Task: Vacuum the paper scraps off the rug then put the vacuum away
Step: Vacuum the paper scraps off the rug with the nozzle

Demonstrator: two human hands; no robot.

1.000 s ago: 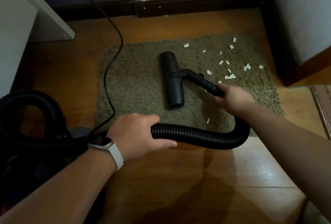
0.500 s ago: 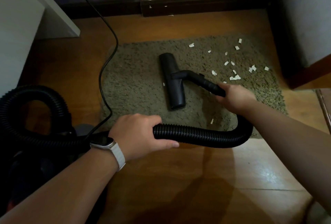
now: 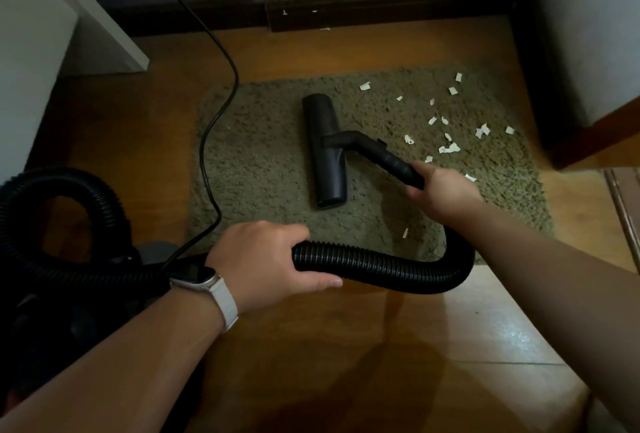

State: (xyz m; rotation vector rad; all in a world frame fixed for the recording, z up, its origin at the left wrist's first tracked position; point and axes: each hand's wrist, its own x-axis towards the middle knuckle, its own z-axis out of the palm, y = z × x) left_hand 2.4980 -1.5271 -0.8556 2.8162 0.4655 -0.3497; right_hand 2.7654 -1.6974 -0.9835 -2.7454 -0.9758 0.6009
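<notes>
1. Left hand grips the corrugated hose: fingers curled over the top, thumb stretched along its near side. A watch on a white strap sits on that wrist.
2. Right hand is clamped round the rear end of the rigid tube. Fingers are wrapped under it, fingertips not visible.
3. Floor head lies flat on the rug, roughly mid-rug, with its long axis pointing away from the person. The tube joins it from the right at an angle.
4. The hose makes a U-bend from the right hand back to the left hand over the rug's near edge. It then runs left into a loop above the vacuum body, which sits bottom-left and is too dark for detail.
5. Paper scraps are white and scattered over the right part of the rug, all right of the floor head. One lies near the hose bend, and a tiny one sits left of the head, beside the cord.
6. Power cord comes down from the top, crosses the rug's left edge and ends at the vacuum body.
7. Surroundings: wooden floor, dark baseboard beyond the rug, white furniture on the left, cabinet on the right.
</notes>
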